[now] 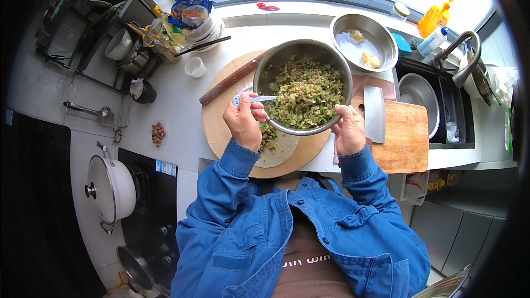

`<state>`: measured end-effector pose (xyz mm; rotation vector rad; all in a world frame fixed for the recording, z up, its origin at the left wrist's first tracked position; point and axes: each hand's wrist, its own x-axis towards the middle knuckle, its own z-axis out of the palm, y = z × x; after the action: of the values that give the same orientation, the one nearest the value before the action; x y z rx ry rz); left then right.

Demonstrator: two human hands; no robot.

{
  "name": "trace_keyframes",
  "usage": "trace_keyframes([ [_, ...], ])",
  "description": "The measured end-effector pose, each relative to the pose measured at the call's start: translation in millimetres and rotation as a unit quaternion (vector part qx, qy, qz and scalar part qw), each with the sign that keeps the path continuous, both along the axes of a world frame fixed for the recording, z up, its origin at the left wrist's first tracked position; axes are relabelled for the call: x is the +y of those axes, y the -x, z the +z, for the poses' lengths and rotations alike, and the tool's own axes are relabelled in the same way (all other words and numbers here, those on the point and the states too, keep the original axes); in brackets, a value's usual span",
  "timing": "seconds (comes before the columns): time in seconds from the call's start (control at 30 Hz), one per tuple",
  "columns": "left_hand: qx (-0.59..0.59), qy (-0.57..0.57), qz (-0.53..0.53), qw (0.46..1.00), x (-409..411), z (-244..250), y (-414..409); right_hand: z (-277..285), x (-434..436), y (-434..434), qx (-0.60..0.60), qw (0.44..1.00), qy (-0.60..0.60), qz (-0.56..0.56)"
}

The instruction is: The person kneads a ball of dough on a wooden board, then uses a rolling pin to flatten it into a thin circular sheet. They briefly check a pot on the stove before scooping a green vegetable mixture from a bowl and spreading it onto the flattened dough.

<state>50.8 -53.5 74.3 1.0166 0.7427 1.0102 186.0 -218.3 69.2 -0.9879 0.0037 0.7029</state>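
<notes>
My left hand (245, 122) grips the pale blue handle of a spoon (256, 99) and touches the rim of a steel bowl (347, 70). The spoon's far end reaches into chopped green and tan filling (308, 91) in the bowl. My right hand (350, 129) holds the bowl's near right rim between thumb and fingers. Under the bowl lies a round wooden board (219, 132) with a flat sheet of dough (281, 151), which has some filling on its left part. A dark wooden rolling pin (232, 78) rests on the board's upper left.
At right, a cleaver (374, 114) lies on a rectangular cutting board (405, 136) beside the sink (457, 109). Behind stands a steel basin (391, 49) with yellowish pieces. To the left are a white cup (195, 67), a dish of nuts (158, 134) and a lidded white pot (120, 188) by the hob.
</notes>
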Motion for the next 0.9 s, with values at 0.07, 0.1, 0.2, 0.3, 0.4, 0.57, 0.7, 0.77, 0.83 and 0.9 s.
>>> trace_keyframes([
  [0.07,-0.013,0.008,0.010,1.000,-1,6,1,-8,-1,-9,-0.006,1.000,0.017,-0.004],
  [0.1,-0.014,0.001,0.013,1.000,-1,9,3,-13,-3,-14,-0.008,1.000,0.026,-0.007],
  [0.2,-0.016,-0.016,0.023,0.999,2,23,17,-15,-3,-24,-0.018,0.999,0.010,-0.029],
  [0.3,-0.010,-0.024,0.051,0.998,7,27,36,-11,-4,-31,-0.022,0.999,0.011,-0.043],
  [0.4,0.012,-0.059,0.078,0.995,3,23,59,-7,-6,-38,-0.037,0.997,0.017,-0.060],
  [0.57,0.108,-0.170,0.058,0.978,-14,-11,90,-13,-6,-36,-0.030,0.996,0.032,-0.076],
  [0.7,0.180,-0.607,-0.055,0.772,-10,-42,113,-15,-7,-34,-0.021,0.996,0.036,-0.084],
  [0.77,0.199,-0.702,-0.106,0.676,-15,-30,118,-18,-8,-33,-0.015,0.995,0.032,-0.090],
  [0.83,0.194,-0.713,-0.106,0.666,-21,-26,120,-21,-10,-35,-0.016,0.996,0.034,-0.079],
  [0.9,0.183,-0.715,-0.100,0.668,-25,-23,121,-20,-11,-34,-0.017,0.997,0.033,-0.072],
])
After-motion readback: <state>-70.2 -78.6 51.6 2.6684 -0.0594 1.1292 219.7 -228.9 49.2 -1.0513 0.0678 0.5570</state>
